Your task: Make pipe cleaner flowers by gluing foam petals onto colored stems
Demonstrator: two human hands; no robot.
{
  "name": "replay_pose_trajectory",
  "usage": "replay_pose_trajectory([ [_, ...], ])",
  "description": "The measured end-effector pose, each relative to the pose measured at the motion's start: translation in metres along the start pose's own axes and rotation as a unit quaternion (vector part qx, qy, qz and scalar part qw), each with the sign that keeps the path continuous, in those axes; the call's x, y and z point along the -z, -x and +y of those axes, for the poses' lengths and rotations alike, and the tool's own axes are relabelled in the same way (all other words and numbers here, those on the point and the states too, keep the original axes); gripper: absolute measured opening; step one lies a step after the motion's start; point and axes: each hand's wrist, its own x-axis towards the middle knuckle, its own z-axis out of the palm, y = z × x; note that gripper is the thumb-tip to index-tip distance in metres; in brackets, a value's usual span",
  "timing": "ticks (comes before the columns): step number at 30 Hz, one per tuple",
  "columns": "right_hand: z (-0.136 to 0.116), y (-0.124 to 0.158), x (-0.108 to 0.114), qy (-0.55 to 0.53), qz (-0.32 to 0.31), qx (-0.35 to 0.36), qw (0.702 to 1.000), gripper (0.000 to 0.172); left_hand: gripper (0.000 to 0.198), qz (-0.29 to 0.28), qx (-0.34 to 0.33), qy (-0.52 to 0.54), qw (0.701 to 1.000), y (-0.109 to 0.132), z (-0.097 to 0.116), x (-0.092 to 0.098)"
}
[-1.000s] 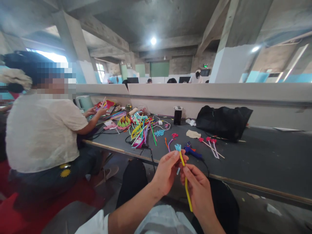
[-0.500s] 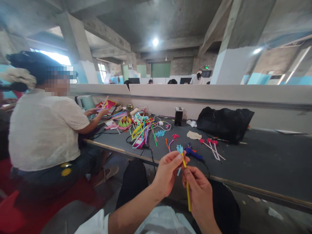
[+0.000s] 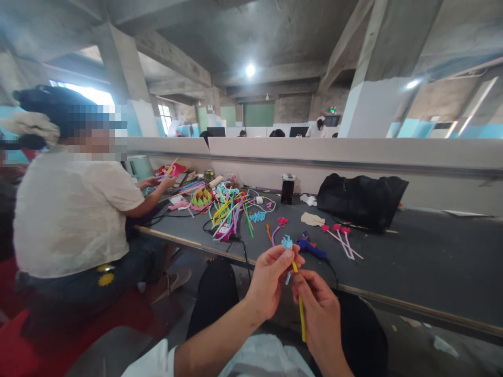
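Since the frame half a second ago, the blue paper tip [image 3: 287,242] has shifted slightly left and down, and less of the yellow stick [image 3: 302,320] shows below it. Both parts are at the lower centre of the frame, above the person's lap and in front of the table edge [image 3: 184,239].

Left hand [image 3: 271,280]: thumb and fingers are closed on the base of the blue paper tip, covering the top of the yellow stick. Whether the two parts touch there cannot be told. A pale blue strip [image 3: 288,278] shows just below these fingers; its hold is hidden.

Right hand [image 3: 319,306]: thumb and fingers pinch the yellow stick below the left hand. The stick's lower end points down, tilted slightly right.

Surroundings: a blue tool [image 3: 312,249] with a cord lies just beyond the hands. Red-tipped sticks [image 3: 344,241] lie at centre right, near a black bag [image 3: 359,201]. A heap of coloured sticks [image 3: 230,209] lies left of centre. At the left of the frame, a co-worker [image 3: 74,214] sits at the same table.
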Motion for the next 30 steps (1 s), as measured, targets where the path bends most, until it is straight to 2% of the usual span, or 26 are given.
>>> replay_pose_trajectory([
  [13,-0.0014,0.0018,-0.0029,-0.003,-0.001,0.001,1.0,0.023,0.017,-0.012,-0.002,0.019,1.0,-0.0003,-0.0021,0.0038],
  [19,-0.0037,0.0019,-0.0045,-0.028,0.015,0.006,0.999,0.024,0.03,-0.056,0.036,0.024,0.998,0.0022,-0.0015,0.0056],
  [23,-0.0065,0.0034,-0.0039,-0.019,0.026,0.006,0.999,0.026,0.03,-0.068,0.022,0.036,0.997,0.0032,0.0008,0.0043],
  [30,-0.0018,0.0023,-0.0022,0.026,0.022,0.023,0.999,0.025,0.022,-0.05,-0.002,0.029,0.998,-0.0013,0.0014,0.008],
])
